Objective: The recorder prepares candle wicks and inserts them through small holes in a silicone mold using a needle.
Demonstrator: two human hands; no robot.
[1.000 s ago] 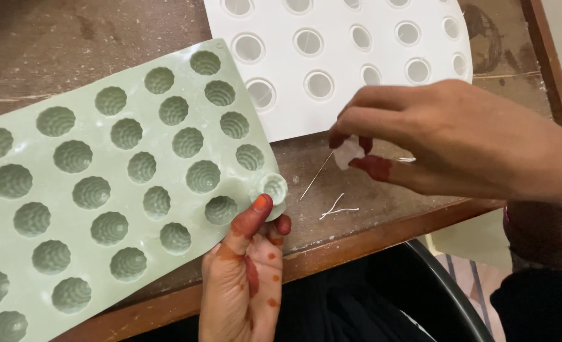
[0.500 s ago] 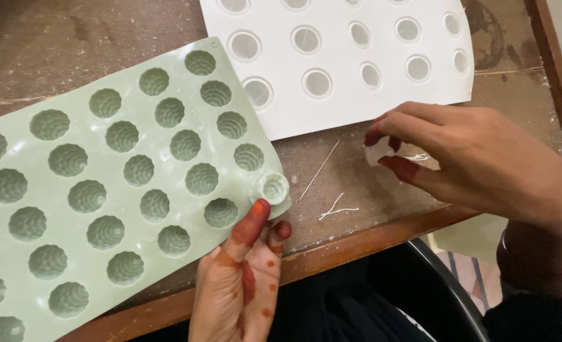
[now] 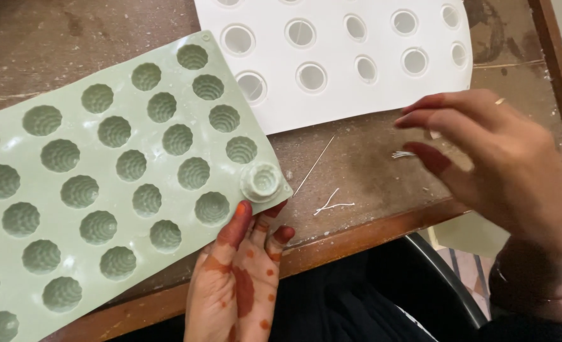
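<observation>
A: Well, the pale green mould tray [image 3: 110, 183] is lying on the wooden desk [image 3: 369, 171], its near right corner sticking out over the desk's front edge, and the left hand [image 3: 239, 278] is pinching that corner, thumb on top beside the one small moulded piece [image 3: 262, 182] that is poking up out of its cavity.

B: So the left grip is closing on the tray itself?

A: Yes, thumb above and fingers under the corner, clamping it. The right hand [image 3: 490, 158] is the one that is changing. A second ago it was pinching a small white bit close to the tray's corner; now it is hovering farther right, over a little bundle of thin white wicks [image 3: 404, 154], fingers spread apart and holding nothing that is showing.

B: And the white bit?

A: It is not showing in the current view, so where it went cannot be told. A judgement only: the hand seems to be going for a wick rather than working on the tray.

B: What else is lying around?

A: A single loose wick [image 3: 314, 166] and a few short wick scraps [image 3: 331, 204] are resting on the desk between the two hands. Beyond them, a white mould sheet [image 3: 331, 95] with round cavities is overlapping the green tray's far corner.
</observation>
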